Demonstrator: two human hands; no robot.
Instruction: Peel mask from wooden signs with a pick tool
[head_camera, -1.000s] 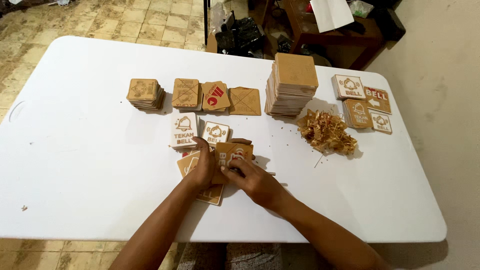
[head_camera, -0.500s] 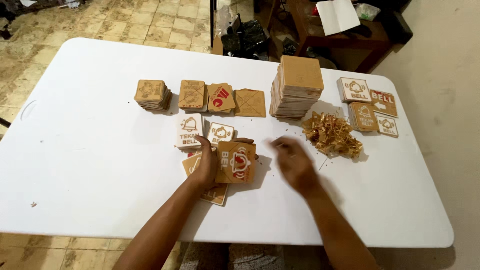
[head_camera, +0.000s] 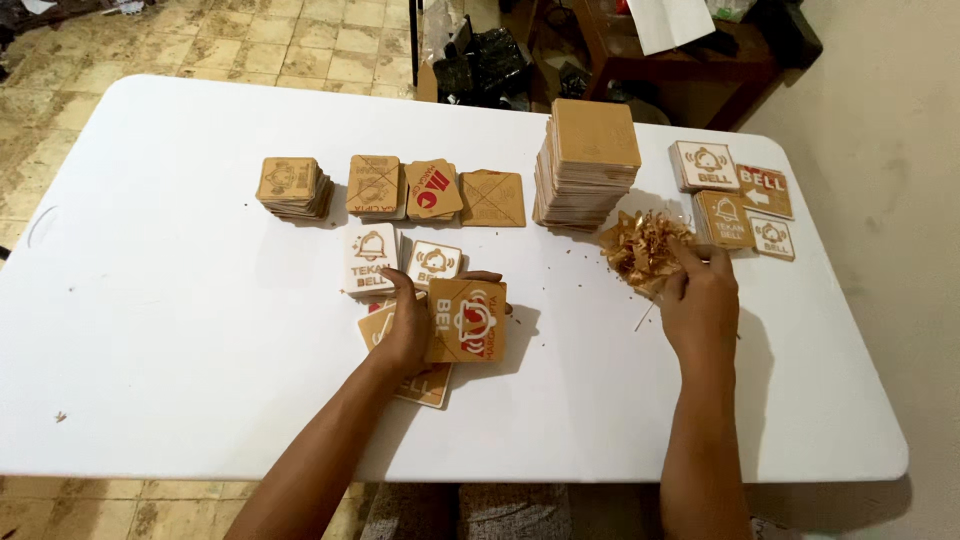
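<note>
White desk (head_camera: 180, 330) on a tiled floor, stacks of wooden plaques along its far edge. Left hand (head_camera: 405, 330) near the front edge, fingers clamped on a square plaque (head_camera: 467, 320) tilted above more plaques. Right hand (head_camera: 700, 300) is toward the right edge, fingers pinched into the pile of shavings (head_camera: 640, 245).

A white table (head_camera: 180, 330) carries wooden plaque stacks (head_camera: 585, 165) and a shavings heap (head_camera: 640, 250).

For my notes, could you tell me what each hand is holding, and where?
The left hand grips a square wooden plaque by its left edge. The right hand touches the pile of wood scraps; any grasp cannot be told.
</note>
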